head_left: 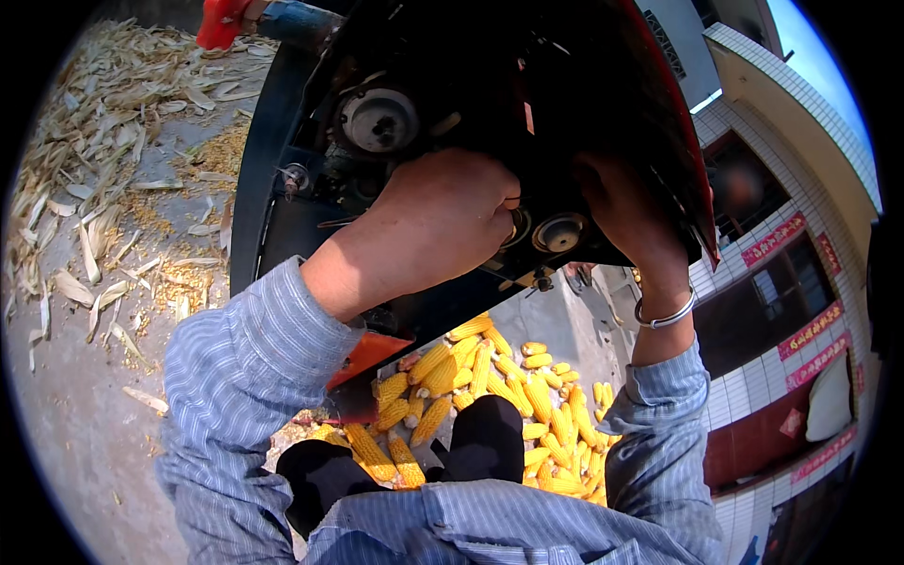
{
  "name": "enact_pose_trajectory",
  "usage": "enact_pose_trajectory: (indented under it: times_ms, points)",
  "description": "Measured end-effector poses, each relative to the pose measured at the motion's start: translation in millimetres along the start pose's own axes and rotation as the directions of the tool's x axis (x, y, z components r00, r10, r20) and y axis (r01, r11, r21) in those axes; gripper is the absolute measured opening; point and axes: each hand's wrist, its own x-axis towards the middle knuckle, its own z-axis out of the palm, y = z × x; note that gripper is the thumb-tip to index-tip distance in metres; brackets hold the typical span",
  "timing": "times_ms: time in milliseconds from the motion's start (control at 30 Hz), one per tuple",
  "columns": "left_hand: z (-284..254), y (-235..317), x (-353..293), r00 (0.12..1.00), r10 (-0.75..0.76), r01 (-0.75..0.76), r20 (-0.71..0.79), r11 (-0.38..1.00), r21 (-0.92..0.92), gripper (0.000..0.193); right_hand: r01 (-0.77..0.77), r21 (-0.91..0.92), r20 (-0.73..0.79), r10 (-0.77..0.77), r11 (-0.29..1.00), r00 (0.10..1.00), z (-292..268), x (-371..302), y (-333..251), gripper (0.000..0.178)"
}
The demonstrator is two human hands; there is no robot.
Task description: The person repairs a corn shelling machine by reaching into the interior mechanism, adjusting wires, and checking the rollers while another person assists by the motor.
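Note:
Both my arms reach into the open, dark housing of a machine [259,212] with a red edge. My left hand [433,212] is closed in a fist among the metal parts, below a round pulley [379,120]. Whatever its fingers grip is hidden. Close by on its right is a smaller round wheel [559,234] with a shiny rim. My right hand [633,202], with a silver bracelet [667,313] at the wrist, reaches in near the red side panel [692,160]. Its fingers look curled in deep shadow, and what they hold cannot be made out.
Yellow corn cobs [541,395] lie heaped on the ground around my dark shoes [485,438]. Dry husks [104,104] and loose kernels [184,287] cover the concrete at left. A red-tipped blue pipe [292,21] juts out at the top. A white-tiled building [800,169] stands at right.

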Motion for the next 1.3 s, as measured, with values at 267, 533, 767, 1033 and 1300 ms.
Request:
enact_pose_trajectory:
  times_ms: [267,533,767,1033,1300]
  points:
    - [3,10,5,0.997,0.065,-0.062,-0.033,0.996,0.071,0.017,-0.310,0.203,0.084,0.299,0.929,0.951,-19,-1,-14,0.022]
    - [-4,8,7,0.984,-0.068,0.069,0.162,0.998,-0.002,0.020,-0.206,0.294,-0.079,0.238,0.934,0.968,-18,-14,-19,0.028]
    - [-14,6,7,0.960,-0.150,0.197,0.236,0.961,-0.192,0.024,-0.169,0.290,0.174,0.122,0.942,0.977,-15,-5,-12,0.014]
    - [-11,-4,4,0.969,-0.144,0.207,0.201,0.916,-0.343,0.024,-0.299,0.371,0.285,0.199,0.879,0.938,2,-1,-6,0.015]
    - [-18,0,3,0.944,-0.192,0.297,0.269,0.849,-0.437,0.022,-0.339,0.306,0.386,0.210,0.889,0.898,8,10,-6,0.017]
